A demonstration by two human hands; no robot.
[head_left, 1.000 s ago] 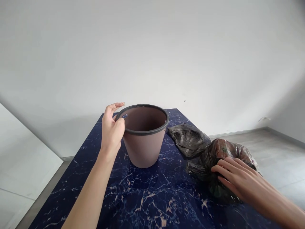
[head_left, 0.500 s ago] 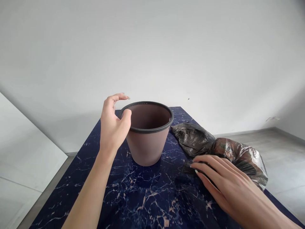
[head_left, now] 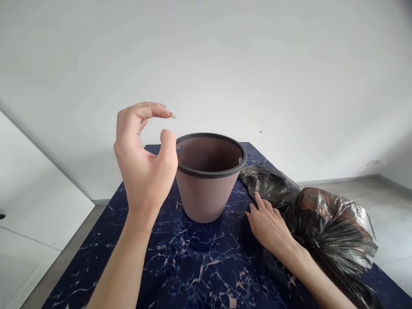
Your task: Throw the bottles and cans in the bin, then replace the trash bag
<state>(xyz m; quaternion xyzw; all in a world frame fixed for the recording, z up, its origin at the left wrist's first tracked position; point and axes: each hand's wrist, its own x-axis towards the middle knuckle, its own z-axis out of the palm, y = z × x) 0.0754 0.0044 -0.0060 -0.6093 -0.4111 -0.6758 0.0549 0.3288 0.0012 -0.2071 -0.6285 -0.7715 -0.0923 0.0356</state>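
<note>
A brown trash bin (head_left: 202,195) with a dark rim and handle slots stands upright on the table; the part of its inside that shows holds nothing. My left hand (head_left: 143,148) is raised at the bin's left side, thumb and fingers curved apart with nothing between them. To the right of the bin lies a black plastic bag (head_left: 328,223), its right part bulging over brownish contents and its far part (head_left: 273,184) slack and crumpled. My right hand (head_left: 268,223) reaches along the bag's left side, fingers spread at the slack part; whether they touch it is unclear.
The table (head_left: 199,279) has a dark blue marble-patterned top. Behind it rises a pale wall (head_left: 206,64). A white panel (head_left: 35,201) stands at the left, and grey floor (head_left: 391,231) shows beyond the right edge.
My left hand has lifted up and away from the bin's rim. My right hand has moved from over the near part of the bag toward its far slack part, uncovering the bulge.
</note>
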